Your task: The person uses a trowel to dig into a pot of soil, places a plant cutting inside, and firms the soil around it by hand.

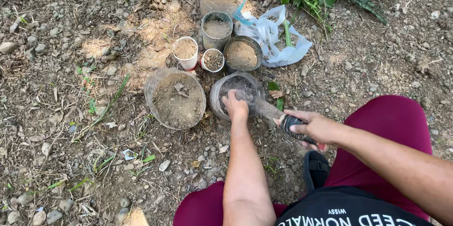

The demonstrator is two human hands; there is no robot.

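Filling cut plastic containers with soil on stony ground (71, 42).

The large clear cut-bottle tub (175, 97) at left and five smaller pots beyond already hold soil; the near clear jar (234, 95), centre, looks only partly filled. The right hand (315, 127), fingers wrapped round the handle, tips a soil-caked trowel (270, 111) into it; the left hand (235, 106), fingers curled, rests at its rim.

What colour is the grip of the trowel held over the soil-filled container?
Black, with a bit of red at its end; the trowel handle shows in the head view, in the right hand.
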